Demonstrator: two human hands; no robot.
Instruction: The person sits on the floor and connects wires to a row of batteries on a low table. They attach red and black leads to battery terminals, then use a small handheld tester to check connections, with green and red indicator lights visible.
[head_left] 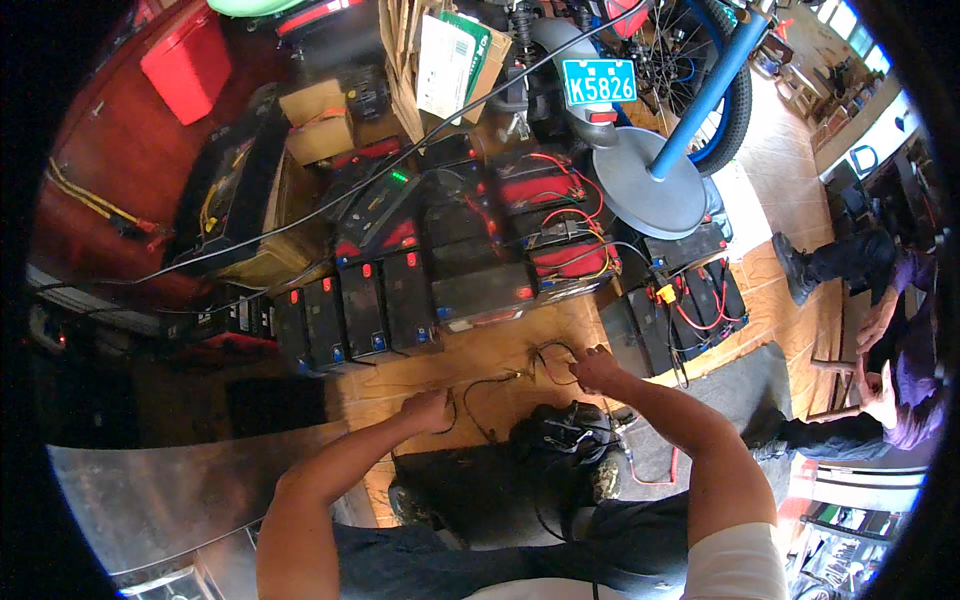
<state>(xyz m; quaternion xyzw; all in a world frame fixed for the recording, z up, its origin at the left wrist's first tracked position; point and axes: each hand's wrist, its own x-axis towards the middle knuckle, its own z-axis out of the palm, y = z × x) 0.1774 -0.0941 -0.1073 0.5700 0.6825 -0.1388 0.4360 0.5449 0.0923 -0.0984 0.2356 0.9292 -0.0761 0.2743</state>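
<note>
My left hand [428,410] is closed, with a thin dark cable coming out beside its fingers. My right hand [597,370] is also closed, pinching a looped part of dark cable [549,347]. Between the hands, more thin cable [474,392] curves over the brown tiled floor, with a small pale tip near the middle. Whether it is all one length I cannot tell. Just below, between my feet, sits a black bulky object [563,432] with wires on it; its kind is unclear.
Rows of black batteries [366,305] stand ahead, some wired in red and black. A round grey base [650,185] on a blue pole and a parked two-wheeler [575,70] are beyond. At right sits another person [910,370] in purple; a metal sheet [190,500] lies left.
</note>
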